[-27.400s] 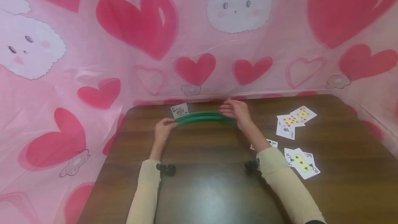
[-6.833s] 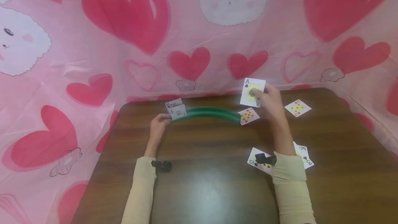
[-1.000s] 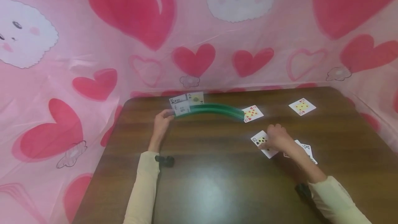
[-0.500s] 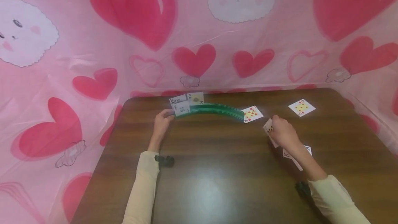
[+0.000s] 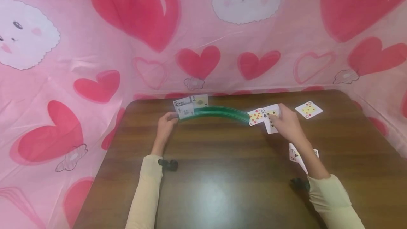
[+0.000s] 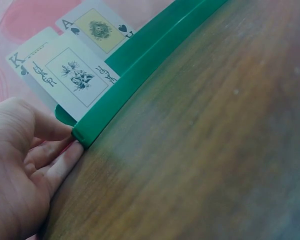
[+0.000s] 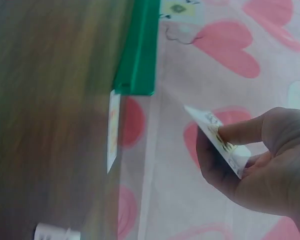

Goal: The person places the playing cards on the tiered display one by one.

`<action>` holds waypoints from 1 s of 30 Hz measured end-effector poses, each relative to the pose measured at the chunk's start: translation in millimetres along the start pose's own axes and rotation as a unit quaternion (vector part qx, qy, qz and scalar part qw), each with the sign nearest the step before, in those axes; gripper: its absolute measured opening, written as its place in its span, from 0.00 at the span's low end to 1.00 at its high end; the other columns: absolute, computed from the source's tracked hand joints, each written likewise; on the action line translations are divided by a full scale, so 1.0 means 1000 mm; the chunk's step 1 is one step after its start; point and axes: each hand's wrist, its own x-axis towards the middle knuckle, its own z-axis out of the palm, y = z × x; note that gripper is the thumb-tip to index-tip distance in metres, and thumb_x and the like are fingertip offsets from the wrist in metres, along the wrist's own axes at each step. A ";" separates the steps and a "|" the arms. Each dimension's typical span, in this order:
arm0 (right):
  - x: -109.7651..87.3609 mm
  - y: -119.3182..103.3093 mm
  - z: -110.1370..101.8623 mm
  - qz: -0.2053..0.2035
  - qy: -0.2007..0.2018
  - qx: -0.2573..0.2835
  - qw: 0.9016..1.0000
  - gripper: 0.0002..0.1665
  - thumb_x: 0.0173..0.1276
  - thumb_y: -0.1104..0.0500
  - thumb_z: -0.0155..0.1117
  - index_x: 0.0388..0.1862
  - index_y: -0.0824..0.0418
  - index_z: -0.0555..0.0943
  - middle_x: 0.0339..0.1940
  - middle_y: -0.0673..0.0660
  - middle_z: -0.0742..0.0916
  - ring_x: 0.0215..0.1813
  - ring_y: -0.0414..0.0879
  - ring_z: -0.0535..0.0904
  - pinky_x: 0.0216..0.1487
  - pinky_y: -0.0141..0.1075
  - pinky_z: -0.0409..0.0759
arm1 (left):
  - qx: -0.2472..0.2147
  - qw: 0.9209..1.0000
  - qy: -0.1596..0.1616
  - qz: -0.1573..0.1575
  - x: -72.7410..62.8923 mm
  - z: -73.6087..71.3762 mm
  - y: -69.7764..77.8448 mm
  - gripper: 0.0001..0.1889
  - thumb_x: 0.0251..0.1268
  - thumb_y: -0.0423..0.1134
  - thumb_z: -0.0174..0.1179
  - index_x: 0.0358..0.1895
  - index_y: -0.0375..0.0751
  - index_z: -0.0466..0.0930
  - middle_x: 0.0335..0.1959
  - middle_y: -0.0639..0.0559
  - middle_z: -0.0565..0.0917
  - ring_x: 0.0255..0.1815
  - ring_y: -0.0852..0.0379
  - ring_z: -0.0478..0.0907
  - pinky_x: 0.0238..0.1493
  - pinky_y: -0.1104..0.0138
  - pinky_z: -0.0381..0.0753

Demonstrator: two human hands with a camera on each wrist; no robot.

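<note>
My left hand (image 5: pixel 165 128) pinches the left end of a curved green card holder (image 5: pixel 219 111) on the table. Three playing cards stand in its left part: a joker (image 6: pixel 75 77) in front, a king (image 6: pixel 19 62) partly hidden behind it, and an ace of spades (image 6: pixel 97 31) beside them. Between thumb and fingers, my right hand (image 5: pixel 288 123) holds a ten of spades (image 5: pixel 266 117), raised off the table in the right wrist view (image 7: pixel 215 137). A seven of hearts (image 5: pixel 255 117) lies at the holder's right end, overlapped by the ten in the head view.
A red five (image 5: pixel 309 110) lies at the table's back right. Overlapping cards, one a king (image 5: pixel 294 154), lie partly hidden under my right forearm. The wooden table (image 5: pixel 206 172) meets a pink heart-patterned cloth (image 5: pixel 203 27) at its back edge.
My right hand has picked up the ten of spades and moved it up and back towards the holder's right end. The left hand keeps still. Earlier, the joker and ace were added to the holder.
</note>
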 end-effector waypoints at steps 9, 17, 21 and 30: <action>0.013 -0.029 -0.001 0.050 -0.008 0.064 0.997 0.26 0.58 0.46 0.59 0.46 0.63 0.70 0.37 0.61 0.78 0.37 0.53 0.71 0.37 0.43 0.68 | -0.003 1.000 0.001 0.011 0.001 0.001 0.001 0.10 0.55 0.33 0.56 0.40 0.39 0.78 0.41 0.45 0.80 0.44 0.52 0.74 0.46 0.59 0.72; 0.021 -0.051 -0.004 0.036 0.022 0.115 0.992 0.21 0.59 0.51 0.60 0.47 0.61 0.74 0.37 0.60 0.81 0.35 0.50 0.75 0.34 0.39 0.72 | 0.008 1.000 0.000 0.014 0.001 0.000 -0.002 0.09 0.55 0.33 0.55 0.41 0.39 0.78 0.41 0.46 0.80 0.45 0.52 0.74 0.48 0.57 0.70; 0.024 -0.058 -0.007 0.029 0.022 0.144 0.989 0.19 0.60 0.57 0.58 0.49 0.63 0.74 0.39 0.62 0.82 0.37 0.51 0.77 0.35 0.40 0.75 | 0.010 1.000 0.000 0.013 0.001 0.000 -0.002 0.09 0.56 0.34 0.56 0.40 0.40 0.78 0.41 0.46 0.80 0.46 0.52 0.73 0.49 0.57 0.69; 0.029 -0.067 -0.011 0.064 0.007 0.214 0.975 0.20 0.61 0.56 0.58 0.52 0.60 0.74 0.42 0.59 0.82 0.39 0.50 0.80 0.36 0.40 0.78 | 0.023 1.000 -0.001 0.004 -0.001 0.000 -0.001 0.10 0.55 0.36 0.56 0.41 0.41 0.78 0.42 0.46 0.79 0.47 0.52 0.73 0.49 0.58 0.69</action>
